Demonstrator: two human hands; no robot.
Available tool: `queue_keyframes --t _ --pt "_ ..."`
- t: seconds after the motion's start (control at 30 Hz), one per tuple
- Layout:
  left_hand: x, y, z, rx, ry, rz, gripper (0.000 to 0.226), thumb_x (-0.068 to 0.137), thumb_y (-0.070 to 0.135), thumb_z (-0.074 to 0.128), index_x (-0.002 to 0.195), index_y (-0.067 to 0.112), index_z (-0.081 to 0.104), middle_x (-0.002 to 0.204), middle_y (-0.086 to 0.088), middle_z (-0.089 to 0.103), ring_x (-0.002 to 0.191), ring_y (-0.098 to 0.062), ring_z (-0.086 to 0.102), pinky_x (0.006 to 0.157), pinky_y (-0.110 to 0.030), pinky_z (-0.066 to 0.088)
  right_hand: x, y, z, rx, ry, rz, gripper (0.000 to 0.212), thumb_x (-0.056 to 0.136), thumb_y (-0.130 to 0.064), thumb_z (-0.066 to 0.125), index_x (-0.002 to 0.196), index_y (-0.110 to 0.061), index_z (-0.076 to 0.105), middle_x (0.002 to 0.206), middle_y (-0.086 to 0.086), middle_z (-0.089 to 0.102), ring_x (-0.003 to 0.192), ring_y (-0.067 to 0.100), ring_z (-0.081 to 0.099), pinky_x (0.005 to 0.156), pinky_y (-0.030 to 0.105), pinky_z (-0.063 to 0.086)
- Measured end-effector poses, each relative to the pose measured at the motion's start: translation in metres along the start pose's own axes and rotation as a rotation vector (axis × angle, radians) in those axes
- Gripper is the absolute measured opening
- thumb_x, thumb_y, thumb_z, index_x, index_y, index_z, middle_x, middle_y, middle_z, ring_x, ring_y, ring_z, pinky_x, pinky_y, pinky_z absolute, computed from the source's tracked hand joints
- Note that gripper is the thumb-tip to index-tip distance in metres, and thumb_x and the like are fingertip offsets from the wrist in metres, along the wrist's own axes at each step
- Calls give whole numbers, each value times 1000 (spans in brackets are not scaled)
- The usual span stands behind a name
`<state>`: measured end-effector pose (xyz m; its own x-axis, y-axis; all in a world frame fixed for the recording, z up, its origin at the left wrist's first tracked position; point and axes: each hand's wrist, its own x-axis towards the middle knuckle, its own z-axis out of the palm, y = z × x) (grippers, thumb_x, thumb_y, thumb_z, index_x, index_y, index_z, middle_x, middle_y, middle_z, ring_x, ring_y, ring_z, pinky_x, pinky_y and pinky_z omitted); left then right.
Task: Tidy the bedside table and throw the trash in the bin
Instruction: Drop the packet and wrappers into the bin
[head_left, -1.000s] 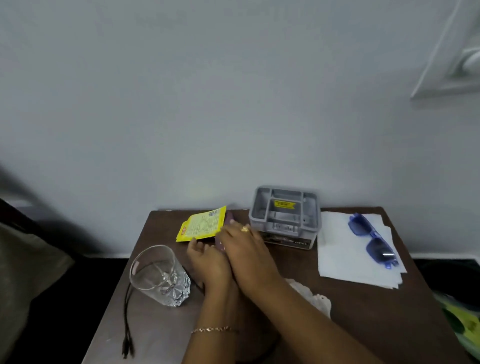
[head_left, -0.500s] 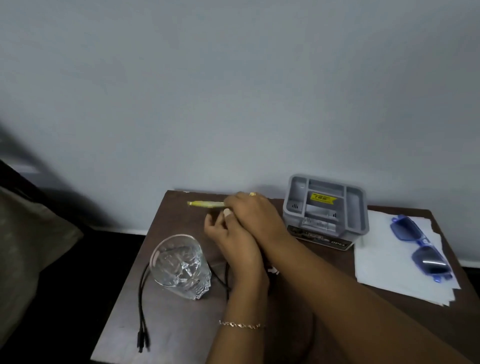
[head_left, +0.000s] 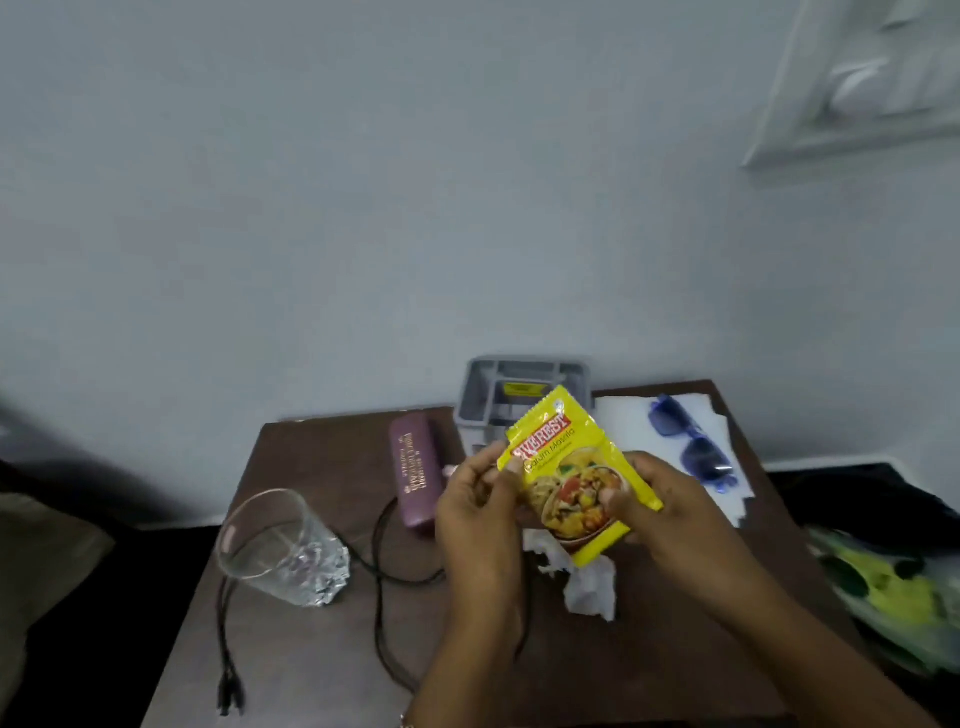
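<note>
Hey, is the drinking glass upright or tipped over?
Upright: the glass stands on its base on the bedside table, open rim facing up.

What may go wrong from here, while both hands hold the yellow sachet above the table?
1. The glass stands near the left edge of the table, and the cable runs by it; a tug on the cable or a swing of the left hand might tip it.
2. Whether the sachet is sealed cannot be seen; if open, it may spill.
3. The tissue lies below the sachet and could be missed.
</note>
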<state>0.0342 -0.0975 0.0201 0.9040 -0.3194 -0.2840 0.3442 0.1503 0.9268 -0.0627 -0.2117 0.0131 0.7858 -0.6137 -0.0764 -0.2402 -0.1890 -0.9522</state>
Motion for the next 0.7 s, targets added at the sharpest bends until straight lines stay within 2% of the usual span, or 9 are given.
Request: queue_keyframes --t 0.03,0.17,0.27,0.37,0.43,0.47,0.53,0.6,0.7 --pt "-7 -6 10 12 -18 -13 14 90 4 57 101 3 64 87 -25 69 77 -31 64 71 -46 54 -7 8 -13 -10 18 17 16 89 -12 61 86 -28 63 81 -17 72 79 9 68 72 31 54" --pt "-30 -37 55 24 -109 -58 11 90 -2 54 97 1 62 67 -8 68 53 -11 62 45 -22 50 -32 26 -65 -46 120 26 10 87 -15 64 89 -24 67 83 -11 74 77 4 68 67 20 52" --pt "-49 -61 94 90 -178 -116 8 90 4 57 95 7 63 82 -15 70 69 -22 67 49 -23 53 -49 48 -107 -74 201 97 13 88 -12 63 92 -24 67 84 -4 74 78 4 68 68 23 53" --pt "-66 -84 136 173 -245 -141 7 90 6 58 94 7 63 84 -15 70 76 -24 69 54 -23 56 -63 75 -152 -56 323 194 13 86 -13 65 90 -26 67 83 -2 73 77 10 70 69 34 56" --pt "-74 -103 164 220 -313 -181 10 90 4 58 99 6 63 88 -16 70 81 -25 70 60 -25 58 -73 92 -178 9 413 265 12 86 -11 64 89 -23 66 82 0 73 72 11 70 61 28 55" --pt "-77 -113 177 252 -353 -192 12 90 4 58 101 7 63 90 -17 70 84 -26 70 64 -29 59 -77 100 -191 44 467 294 12 86 -10 64 88 -21 66 82 2 73 70 12 70 57 25 54" --pt "-82 -133 201 331 -423 -181 17 87 5 61 100 16 63 89 -13 69 91 -30 69 78 -43 58 -82 120 -213 88 588 337 9 86 -11 63 85 -20 66 82 6 72 71 18 70 59 33 57" --pt "-88 -149 219 389 -451 -197 25 85 5 64 104 20 58 90 -1 66 94 -25 66 86 -44 55 -80 149 -231 86 683 390 8 87 -14 62 84 -20 65 85 10 72 78 26 69 70 43 58" --pt "-99 -162 230 419 -453 -203 31 86 3 62 108 22 53 98 5 61 88 -13 62 80 -35 54 -61 196 -245 156 786 489 8 89 -11 59 82 -13 63 92 20 68 83 34 66 76 49 57"
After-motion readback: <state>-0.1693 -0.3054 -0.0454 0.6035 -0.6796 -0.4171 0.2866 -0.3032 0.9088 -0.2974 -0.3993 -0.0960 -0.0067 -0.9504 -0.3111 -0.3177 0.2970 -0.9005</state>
